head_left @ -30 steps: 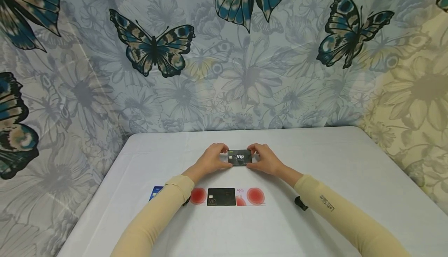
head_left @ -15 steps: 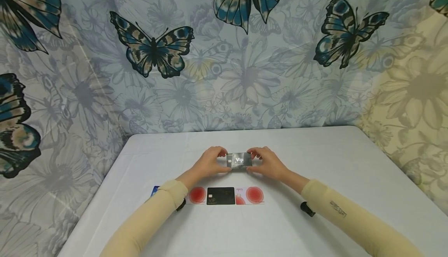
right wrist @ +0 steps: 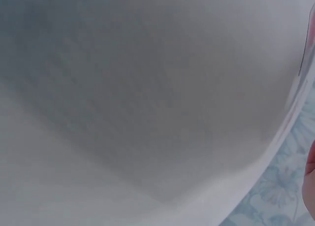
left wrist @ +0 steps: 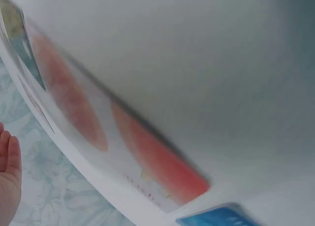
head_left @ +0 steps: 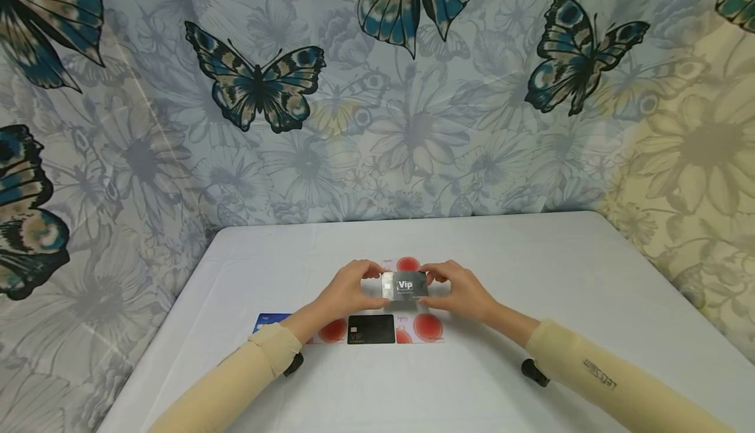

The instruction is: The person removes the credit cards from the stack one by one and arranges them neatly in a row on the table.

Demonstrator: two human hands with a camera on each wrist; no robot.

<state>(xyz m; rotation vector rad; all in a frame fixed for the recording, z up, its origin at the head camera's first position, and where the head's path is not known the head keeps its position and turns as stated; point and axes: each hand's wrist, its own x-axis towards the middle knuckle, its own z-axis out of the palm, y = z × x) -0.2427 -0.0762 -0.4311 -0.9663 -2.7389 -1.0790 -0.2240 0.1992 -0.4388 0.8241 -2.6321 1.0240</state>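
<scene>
A dark grey card marked "Vip" (head_left: pixel 404 286) is held by its two short sides in the head view. My left hand (head_left: pixel 349 290) pinches its left edge, my right hand (head_left: pixel 461 293) its right. Just behind it a white card with a red circle (head_left: pixel 407 264) lies partly covered from sight. Nearer to me is a row: a blue card (head_left: pixel 270 319), a red-and-white card (head_left: pixel 333 330) partly behind the left wrist, a black VIP card (head_left: pixel 371 329) and another red-and-white card (head_left: pixel 427 328). The left wrist view shows a red-and-white card (left wrist: pixel 152 157) close by.
The cards lie on a white-covered table (head_left: pixel 531 256). Behind its far edge hangs a butterfly-patterned cloth (head_left: pixel 413 131). Dark bands (head_left: pixel 535 373) show at both wrists, below the pale yellow sleeves (head_left: pixel 236 374).
Both hands have drawn the grey Vip card towards me, near the row. A red-and-white card has come into sight behind it. The row of cards has stayed in place.
</scene>
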